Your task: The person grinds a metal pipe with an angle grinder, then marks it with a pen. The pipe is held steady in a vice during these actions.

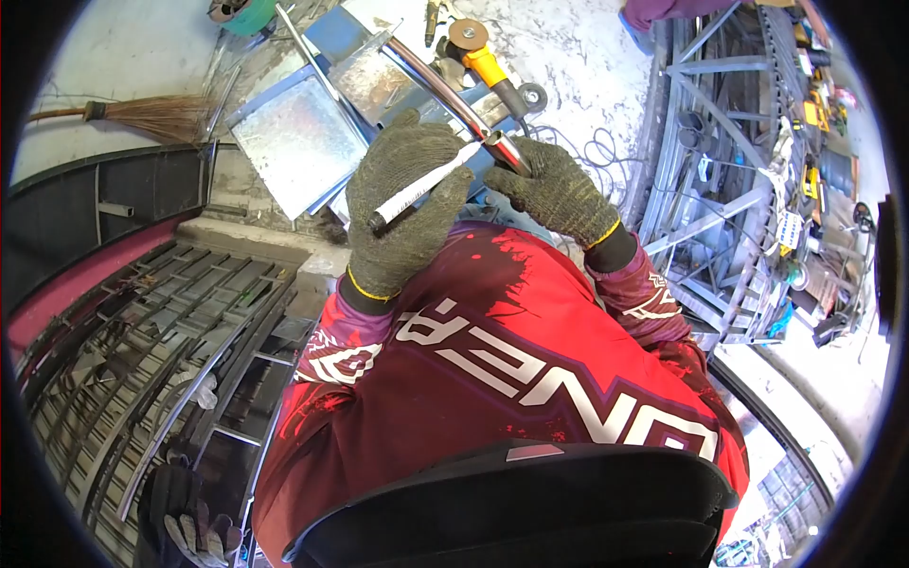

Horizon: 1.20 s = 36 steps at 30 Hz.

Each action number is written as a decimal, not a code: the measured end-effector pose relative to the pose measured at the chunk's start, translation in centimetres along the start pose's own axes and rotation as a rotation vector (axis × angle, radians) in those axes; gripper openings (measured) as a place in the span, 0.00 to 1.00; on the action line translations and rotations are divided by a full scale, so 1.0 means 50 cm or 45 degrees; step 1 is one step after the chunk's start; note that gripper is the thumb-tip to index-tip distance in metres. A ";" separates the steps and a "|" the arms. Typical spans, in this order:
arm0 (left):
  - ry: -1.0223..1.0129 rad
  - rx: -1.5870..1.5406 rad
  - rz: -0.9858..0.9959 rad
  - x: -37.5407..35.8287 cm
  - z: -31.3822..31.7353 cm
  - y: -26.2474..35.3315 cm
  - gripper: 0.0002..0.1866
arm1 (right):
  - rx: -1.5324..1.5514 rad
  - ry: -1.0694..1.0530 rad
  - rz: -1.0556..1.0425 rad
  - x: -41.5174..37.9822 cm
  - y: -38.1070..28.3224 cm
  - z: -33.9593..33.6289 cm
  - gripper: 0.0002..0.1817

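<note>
My left hand [402,204], in a dark knitted work glove, is closed around a white marker [421,192]. The black end of the marker points down and left, and its other end reaches the rim of a short shiny metal tube [509,154]. My right hand [557,189], gloved alike, has its fingers wrapped round this tube, whose open end faces up and left. A longer metal tube [437,85] runs from beside the tube's mouth up to the left, over blue and grey sheet metal pieces [295,137].
A yellow angle grinder [488,68] lies beyond my hands, its cable coiled to the right. To the left are a straw broom [151,112] and metal grilles [142,350]. Metal frames [720,142] and tools stand at the right. Another person's leg [663,11] shows at the top.
</note>
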State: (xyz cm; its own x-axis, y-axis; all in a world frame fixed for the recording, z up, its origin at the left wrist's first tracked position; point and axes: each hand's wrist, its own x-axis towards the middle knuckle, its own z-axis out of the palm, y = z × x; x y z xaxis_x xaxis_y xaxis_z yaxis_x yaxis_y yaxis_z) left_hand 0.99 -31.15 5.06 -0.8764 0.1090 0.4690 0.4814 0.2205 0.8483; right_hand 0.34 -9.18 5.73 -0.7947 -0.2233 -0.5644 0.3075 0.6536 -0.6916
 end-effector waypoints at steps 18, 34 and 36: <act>0.029 -0.073 -0.047 -0.006 0.020 -0.011 0.12 | -0.086 0.046 -0.072 0.003 -0.002 -0.001 0.21; -0.020 -0.018 -0.069 -0.005 0.017 -0.009 0.12 | -0.168 0.042 -0.088 -0.001 -0.007 -0.004 0.24; -0.034 0.011 -0.056 -0.006 0.016 -0.013 0.11 | -0.171 0.031 -0.073 -0.001 -0.007 -0.005 0.24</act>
State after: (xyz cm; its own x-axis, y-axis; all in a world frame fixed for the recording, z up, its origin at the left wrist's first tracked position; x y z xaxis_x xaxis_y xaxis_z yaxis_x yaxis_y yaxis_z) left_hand 0.94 -30.55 4.15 -0.8968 0.1249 0.4244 0.4423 0.2340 0.8658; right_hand 0.15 -9.23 6.12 -0.8218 -0.2465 -0.5136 0.1897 0.7317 -0.6547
